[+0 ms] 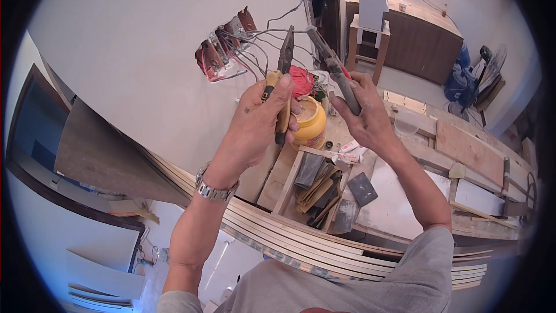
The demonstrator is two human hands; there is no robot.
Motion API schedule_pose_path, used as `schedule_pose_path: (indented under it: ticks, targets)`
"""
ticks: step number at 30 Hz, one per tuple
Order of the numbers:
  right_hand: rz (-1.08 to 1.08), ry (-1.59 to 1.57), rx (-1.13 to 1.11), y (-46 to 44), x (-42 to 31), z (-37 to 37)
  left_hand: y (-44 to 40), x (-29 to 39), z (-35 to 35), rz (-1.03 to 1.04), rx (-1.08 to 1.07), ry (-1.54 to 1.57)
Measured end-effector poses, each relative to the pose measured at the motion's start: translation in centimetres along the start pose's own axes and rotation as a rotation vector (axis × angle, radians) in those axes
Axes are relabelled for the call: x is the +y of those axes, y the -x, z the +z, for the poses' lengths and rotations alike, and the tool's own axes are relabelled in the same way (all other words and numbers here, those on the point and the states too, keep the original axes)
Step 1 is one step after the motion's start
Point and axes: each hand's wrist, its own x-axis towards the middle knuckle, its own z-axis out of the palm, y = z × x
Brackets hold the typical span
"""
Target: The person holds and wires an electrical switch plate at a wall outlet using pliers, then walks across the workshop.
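My left hand [255, 110] is closed around combination pliers [286, 52] with yellow and black handles, their jaws pointing up. My right hand [368, 113] grips a long, worn grey tool [331, 61] with a red part on its handle; its exact kind is not clear. The two tool tips are close together but apart. Behind the pliers, loose electrical wires [263, 37] stick out of a rough opening [223, 46] in the white wall, which holds reddish-brown wall boxes. Some wires run toward the tools; whether either tool touches one, I cannot tell.
Below my hands stand a yellow tub [310, 124] and a red bundle [301, 81]. A wooden compartment [286, 188] holds sanding sheets or scraps, with dark square pads [362, 189] beside it. Stacked boards [289, 237] run along my front. Further back are a water dispenser [372, 8] and a fan [491, 69].
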Motion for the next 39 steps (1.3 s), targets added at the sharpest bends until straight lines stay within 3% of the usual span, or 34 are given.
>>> schedule_pose_path:
  ticks: [8,10,16,22,26,28,32,34,39]
  targets:
    - [-0.059,0.085,0.073,-0.2,0.0,0.5,0.0,-0.4,0.4,-0.020,-0.028,0.037]
    - [0.089,0.077,-0.025,-0.6,-0.9,-0.1,0.1,-0.5,0.3,-0.027,-0.028,0.039]
    - [0.073,-0.105,-0.058,-0.8,0.5,0.3,-0.4,-0.2,-0.5,-0.016,-0.016,-0.044]
    - [0.104,-0.043,-0.093,-0.8,0.6,0.1,-1.4,0.0,-1.4,-0.017,-0.045,-0.160]
    - [-0.058,0.008,0.078,-0.6,1.6,1.4,-1.3,0.1,-1.1,-0.020,-0.088,-0.048]
    - [-0.170,0.210,0.113,-0.9,1.9,1.6,-1.2,0.3,-1.0,-0.034,-0.102,0.033]
    - [-0.149,0.184,0.153,-1.1,1.5,2.4,-1.2,0.3,-1.1,-0.051,-0.140,0.125]
    - [-0.023,0.121,0.090,-1.2,1.1,2.3,-1.3,0.1,-1.4,-0.054,-0.151,0.141]
    - [-0.044,0.151,0.096,-1.2,1.4,2.0,-1.2,-0.1,-1.7,-0.063,-0.166,0.177]
